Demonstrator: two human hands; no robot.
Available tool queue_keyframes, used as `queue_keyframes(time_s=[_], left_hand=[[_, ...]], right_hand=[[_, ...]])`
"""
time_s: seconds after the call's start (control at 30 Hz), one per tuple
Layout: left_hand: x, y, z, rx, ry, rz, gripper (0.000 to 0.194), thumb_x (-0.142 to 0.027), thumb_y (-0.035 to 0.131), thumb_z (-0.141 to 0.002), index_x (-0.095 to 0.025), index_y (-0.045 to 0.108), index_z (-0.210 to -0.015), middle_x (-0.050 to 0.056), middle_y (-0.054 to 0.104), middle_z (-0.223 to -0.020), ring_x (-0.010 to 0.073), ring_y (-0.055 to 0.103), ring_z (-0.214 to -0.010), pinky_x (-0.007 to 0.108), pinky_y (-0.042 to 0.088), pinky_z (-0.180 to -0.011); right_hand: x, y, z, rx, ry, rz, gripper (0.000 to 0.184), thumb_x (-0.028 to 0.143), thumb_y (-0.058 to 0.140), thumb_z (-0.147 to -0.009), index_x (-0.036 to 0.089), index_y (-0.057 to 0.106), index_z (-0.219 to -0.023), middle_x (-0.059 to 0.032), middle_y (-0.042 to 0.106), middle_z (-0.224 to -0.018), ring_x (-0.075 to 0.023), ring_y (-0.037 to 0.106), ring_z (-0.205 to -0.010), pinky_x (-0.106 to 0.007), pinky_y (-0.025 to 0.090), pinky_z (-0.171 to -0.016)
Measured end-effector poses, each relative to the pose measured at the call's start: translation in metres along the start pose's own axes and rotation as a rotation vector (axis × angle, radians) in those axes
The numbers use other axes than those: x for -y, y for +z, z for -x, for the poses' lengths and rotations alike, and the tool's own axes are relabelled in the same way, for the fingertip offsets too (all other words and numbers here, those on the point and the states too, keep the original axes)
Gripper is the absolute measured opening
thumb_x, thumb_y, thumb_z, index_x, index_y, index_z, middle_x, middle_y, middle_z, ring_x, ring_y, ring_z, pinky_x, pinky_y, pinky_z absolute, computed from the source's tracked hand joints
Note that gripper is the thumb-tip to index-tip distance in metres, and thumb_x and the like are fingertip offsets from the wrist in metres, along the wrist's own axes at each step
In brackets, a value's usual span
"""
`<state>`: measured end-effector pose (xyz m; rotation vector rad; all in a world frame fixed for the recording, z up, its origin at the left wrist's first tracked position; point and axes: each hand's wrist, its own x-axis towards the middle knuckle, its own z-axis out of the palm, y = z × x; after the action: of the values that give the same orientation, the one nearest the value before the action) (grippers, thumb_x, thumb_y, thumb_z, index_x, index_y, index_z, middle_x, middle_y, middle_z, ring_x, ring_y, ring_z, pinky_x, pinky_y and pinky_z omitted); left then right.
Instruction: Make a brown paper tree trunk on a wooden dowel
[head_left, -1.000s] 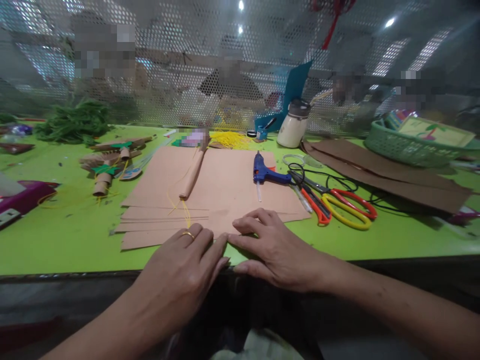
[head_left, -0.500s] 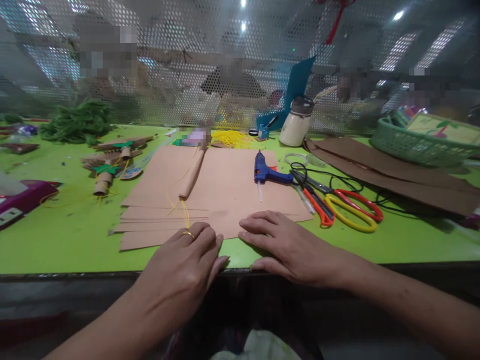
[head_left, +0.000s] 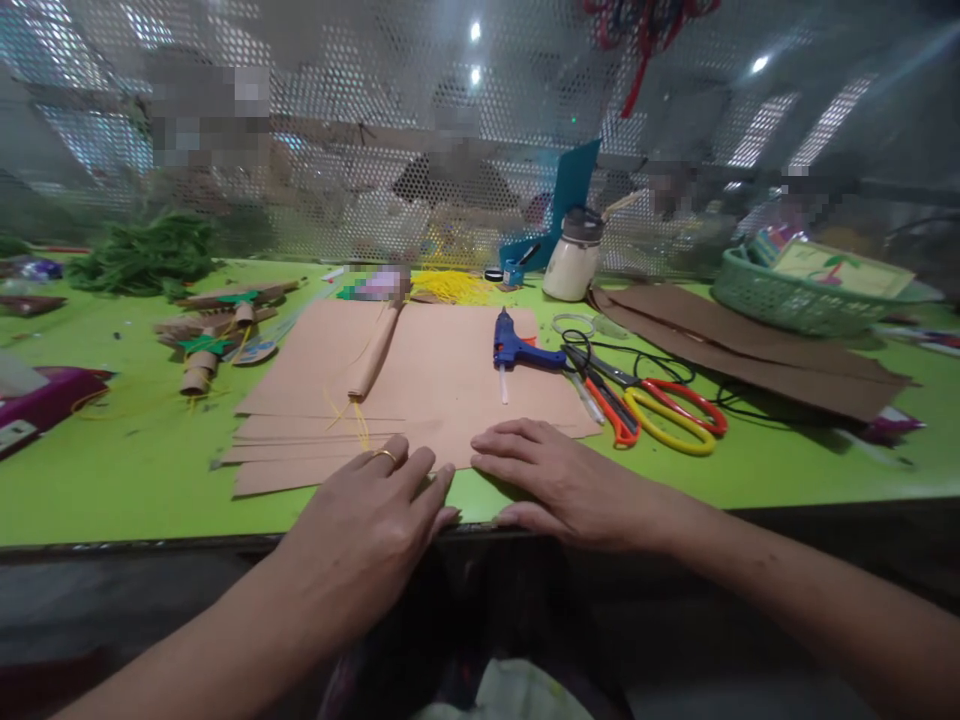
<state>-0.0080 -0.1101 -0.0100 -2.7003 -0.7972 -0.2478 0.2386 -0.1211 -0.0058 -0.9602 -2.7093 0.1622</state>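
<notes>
My left hand (head_left: 382,510), with a ring on one finger, rests on the near edge of a stack of light brown paper sheets (head_left: 442,370). To its right, my right hand (head_left: 562,485) lies flat on the same edge, fingers stretched out, a small gap between the two hands. Neither hand grips anything. A rolled paper tube (head_left: 375,352) with yellow strings (head_left: 362,425) at its near end lies on the sheets. On their right part sits a blue glue gun (head_left: 517,348) with a clear glue stick in it.
Right of the sheets lie a utility knife (head_left: 615,410), scissors (head_left: 671,422) and a black cord. Dark brown sheets (head_left: 750,335), a green basket (head_left: 795,298) and a white jar (head_left: 571,265) stand beyond. At left are small paper-tube figures (head_left: 201,362), green fibre (head_left: 142,255) and a purple power strip (head_left: 56,395).
My right hand has slid right, away from my left hand, opening a gap between the fingertips. My left hand stays at the paper edge. The view has shifted slightly; the tools lie still.
</notes>
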Motion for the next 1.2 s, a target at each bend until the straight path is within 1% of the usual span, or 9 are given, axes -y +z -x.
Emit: queue_keyframes(time_s=[0.37, 0.47, 0.6, 0.73, 0.8, 0.87, 1.03, 1.1, 1.2], left_hand=[[-0.004, -0.004, -0.01, 0.104, -0.015, 0.229, 0.024, -0.023, 0.045, -0.096, -0.012, 0.066, -0.097, 0.011, 0.06, -0.093, 0.0277, 0.053, -0.09, 0.047, 0.049, -0.078], [-0.005, -0.001, -0.008, 0.109, -0.023, 0.225, 0.025, -0.023, 0.044, -0.096, -0.011, 0.066, -0.099, 0.012, 0.06, -0.094, 0.0287, 0.052, -0.09, 0.048, 0.049, -0.079], [-0.003, -0.003, -0.007, 0.127, -0.043, 0.237, 0.026, -0.026, 0.045, -0.095, -0.012, 0.067, -0.1, 0.012, 0.061, -0.096, 0.029, 0.053, -0.094, 0.047, 0.047, -0.081], [0.012, -0.012, -0.024, 0.187, -0.053, 0.262, 0.037, -0.034, 0.04, -0.097, -0.015, 0.069, -0.085, 0.011, 0.061, -0.088, 0.0257, 0.057, -0.085, 0.039, 0.047, -0.074], [0.022, -0.014, -0.039, 0.226, -0.074, 0.3, 0.04, -0.036, 0.039, -0.098, -0.016, 0.07, -0.083, 0.009, 0.061, -0.084, 0.0229, 0.059, -0.08, 0.036, 0.047, -0.072], [0.031, -0.013, -0.054, 0.204, -0.08, 0.338, 0.038, -0.035, 0.039, -0.097, -0.017, 0.07, -0.084, 0.009, 0.061, -0.086, 0.021, 0.059, -0.081, 0.034, 0.046, -0.075], [0.036, -0.002, -0.072, 0.158, -0.061, 0.341, 0.028, -0.038, 0.05, -0.093, -0.018, 0.067, -0.084, 0.009, 0.059, -0.093, 0.0233, 0.057, -0.089, 0.034, 0.045, -0.077], [0.032, 0.0, -0.07, 0.15, -0.072, 0.329, 0.028, -0.039, 0.05, -0.092, -0.018, 0.065, -0.082, 0.01, 0.058, -0.093, 0.0244, 0.055, -0.091, 0.035, 0.044, -0.076], [0.03, 0.003, -0.067, 0.14, -0.086, 0.341, 0.029, -0.04, 0.05, -0.092, -0.017, 0.063, -0.08, 0.01, 0.057, -0.093, 0.0254, 0.052, -0.092, 0.036, 0.043, -0.077]], right_hand=[[-0.01, 0.005, 0.007, -0.063, -0.025, -0.008, 0.043, 0.039, 0.05, -0.096, 0.01, 0.058, -0.127, -0.0168, 0.059, -0.131, -0.0267, 0.045, -0.125, -0.045, 0.042, -0.106], [-0.017, 0.003, 0.018, -0.076, 0.013, -0.035, 0.041, 0.035, 0.05, -0.097, 0.009, 0.059, -0.127, -0.0168, 0.059, -0.13, -0.0252, 0.045, -0.126, -0.043, 0.042, -0.106], [-0.02, 0.0, 0.027, -0.089, 0.076, 0.019, 0.038, 0.034, 0.049, -0.097, 0.009, 0.062, -0.124, -0.0171, 0.06, -0.128, -0.0275, 0.046, -0.124, -0.047, 0.042, -0.105], [-0.015, 0.0, 0.026, -0.097, 0.081, 0.018, 0.039, 0.035, 0.051, -0.096, 0.008, 0.062, -0.123, -0.0176, 0.061, -0.127, -0.0292, 0.049, -0.122, -0.049, 0.042, -0.103], [-0.014, 0.0, 0.028, -0.144, 0.094, -0.043, 0.035, 0.032, 0.051, -0.096, 0.01, 0.063, -0.121, -0.0167, 0.062, -0.125, -0.0267, 0.051, -0.12, -0.046, 0.044, -0.102], [-0.017, -0.003, 0.036, -0.238, 0.127, -0.109, 0.029, 0.027, 0.05, -0.097, 0.013, 0.066, -0.116, -0.015, 0.065, -0.119, -0.0224, 0.056, -0.115, -0.039, 0.048, -0.098], [-0.047, -0.026, 0.068, -0.503, 0.28, -0.046, 0.021, 0.024, 0.051, -0.094, 0.016, 0.07, -0.097, -0.0106, 0.072, -0.1, -0.0193, 0.065, -0.097, -0.033, 0.05, -0.088], [-0.062, -0.037, 0.078, -0.479, 0.48, 0.046, 0.025, 0.027, 0.049, -0.094, 0.015, 0.071, -0.091, -0.0105, 0.073, -0.096, -0.0198, 0.066, -0.09, -0.031, 0.05, -0.084], [-0.076, -0.046, 0.078, -0.294, 0.787, 0.163, 0.029, 0.031, 0.048, -0.092, 0.015, 0.072, -0.091, -0.0092, 0.074, -0.09, -0.0197, 0.066, -0.08, -0.029, 0.048, -0.075]])
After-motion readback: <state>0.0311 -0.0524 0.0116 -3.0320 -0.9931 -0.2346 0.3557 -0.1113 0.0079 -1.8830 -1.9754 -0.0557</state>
